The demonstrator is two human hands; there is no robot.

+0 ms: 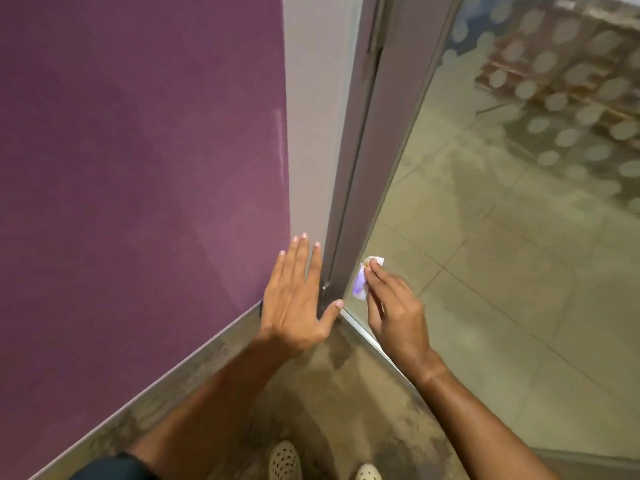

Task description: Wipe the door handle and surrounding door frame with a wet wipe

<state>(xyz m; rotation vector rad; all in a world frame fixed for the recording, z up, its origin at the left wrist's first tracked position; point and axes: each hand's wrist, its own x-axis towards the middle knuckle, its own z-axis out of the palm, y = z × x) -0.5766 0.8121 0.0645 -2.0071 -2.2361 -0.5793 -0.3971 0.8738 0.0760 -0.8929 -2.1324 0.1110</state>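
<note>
Low on the frame [341,237], near the floor [329,393], the right hand [394,313] pinches a crumpled wipe [362,280] between fingertips and presses it against the frame's edge where it meets the glass door [485,237]. Left of the frame, the left hand [298,299] is spread wide and flat, fingers pointing up over the white wall strip [308,150], thumb reaching across the frame's foot. A purple wall [138,168] lies further left. Below the frame, two spotted shoes [285,460] show.
</note>
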